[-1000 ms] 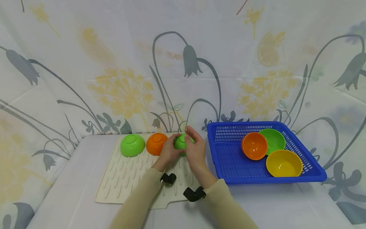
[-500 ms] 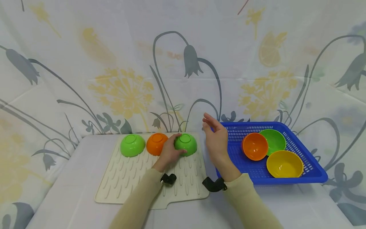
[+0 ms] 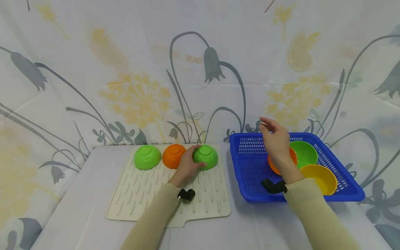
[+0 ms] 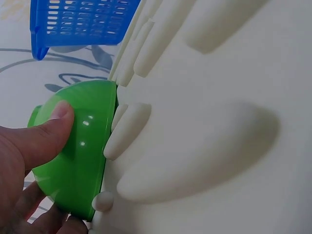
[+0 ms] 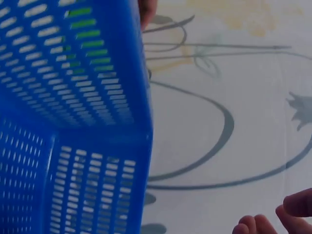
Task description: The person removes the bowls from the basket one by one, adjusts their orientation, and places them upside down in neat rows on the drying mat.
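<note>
An upside-down green bowl (image 3: 207,157) sits on the cream drying mat (image 3: 150,198), last in a row of three. My left hand (image 3: 186,167) grips it from the left; in the left wrist view the thumb lies along the green bowl's (image 4: 87,141) side, and the other fingers curl round its far side. Above the blue basket (image 3: 250,198) hovers my right hand (image 3: 277,144), fingers loosely bent, holding nothing. Below that hand, an orange bowl (image 3: 273,166) is partly covered. A green bowl (image 3: 303,154) and a yellow bowl (image 3: 322,178) lie beside it in the basket.
Another upturned green bowl (image 3: 147,158) and an orange bowl (image 3: 172,156) stand to the left on the mat. The basket's perforated wall (image 5: 92,185) fills the left of the right wrist view. A floral cloth (image 3: 193,83) hangs behind the table.
My right hand has let go of the green bowl and moved right, from the mat to above the basket. My left hand keeps its place on the bowl.
</note>
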Available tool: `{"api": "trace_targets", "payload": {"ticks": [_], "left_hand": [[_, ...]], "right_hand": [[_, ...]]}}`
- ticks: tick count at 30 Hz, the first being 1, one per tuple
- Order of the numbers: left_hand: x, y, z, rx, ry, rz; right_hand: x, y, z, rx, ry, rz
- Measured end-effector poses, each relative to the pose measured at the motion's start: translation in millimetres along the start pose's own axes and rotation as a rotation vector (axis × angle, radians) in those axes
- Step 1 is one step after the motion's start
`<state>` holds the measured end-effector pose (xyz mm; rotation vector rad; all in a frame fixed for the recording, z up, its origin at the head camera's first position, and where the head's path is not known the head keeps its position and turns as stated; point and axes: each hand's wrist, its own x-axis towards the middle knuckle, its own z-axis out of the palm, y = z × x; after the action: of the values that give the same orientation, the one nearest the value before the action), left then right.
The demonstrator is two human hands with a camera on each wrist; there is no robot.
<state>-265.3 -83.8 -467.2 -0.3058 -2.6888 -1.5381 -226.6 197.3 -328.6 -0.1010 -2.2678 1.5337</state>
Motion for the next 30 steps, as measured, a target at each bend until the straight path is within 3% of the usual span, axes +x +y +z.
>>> {"api": "trace_targets", "payload": {"ticks": [3,12,22,30], "left_hand": [[-0.1,-0.4,0.7,0.000,0.000,-0.005],[-0.1,-3.4,2.8,0.002,-0.006,-0.003],[0.2,-3.5,2.6,-0.002,-0.008,-0.006],[1.0,-3.7,1.6,-0.014,-0.006,0.004]], "right_hand": [[8.7,10.0,-19.3,-0.060,-0.068,0.029],[28.1,44.9,-69.5,-0.211,-0.381,0.089],[40.6,73.1,-95.7,-0.332,-0.461,0.170],[47.0,92.7,-102.8,-0.386,-0.545,0.188]]}}
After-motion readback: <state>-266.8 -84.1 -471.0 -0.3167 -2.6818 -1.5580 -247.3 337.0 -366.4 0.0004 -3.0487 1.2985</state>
